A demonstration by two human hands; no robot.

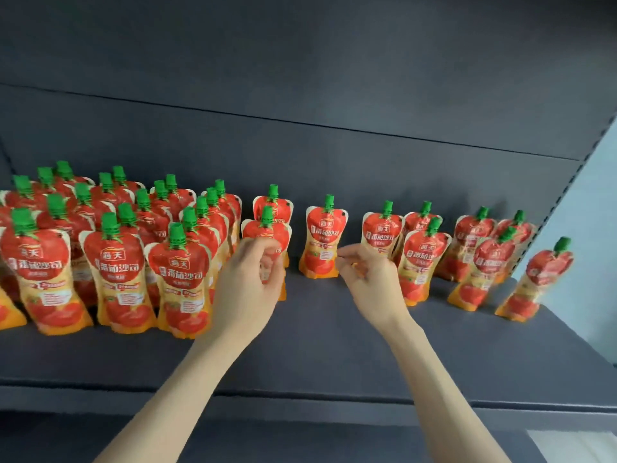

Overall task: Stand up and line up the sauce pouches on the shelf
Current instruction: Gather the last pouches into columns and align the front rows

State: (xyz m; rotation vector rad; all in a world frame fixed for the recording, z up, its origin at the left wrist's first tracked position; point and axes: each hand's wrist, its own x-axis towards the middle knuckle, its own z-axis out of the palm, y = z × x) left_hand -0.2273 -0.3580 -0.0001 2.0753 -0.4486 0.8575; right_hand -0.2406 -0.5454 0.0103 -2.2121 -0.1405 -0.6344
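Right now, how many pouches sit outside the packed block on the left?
10. Left hand grips one pouch, another behind it; two singles near the right hand; six farther right. Others may be hidden.

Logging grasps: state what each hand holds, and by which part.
The left hand grips a sauce pouch around its middle, below the green cap. The right hand curls its fingers beside the lone pouch; whether it holds that cannot be told.
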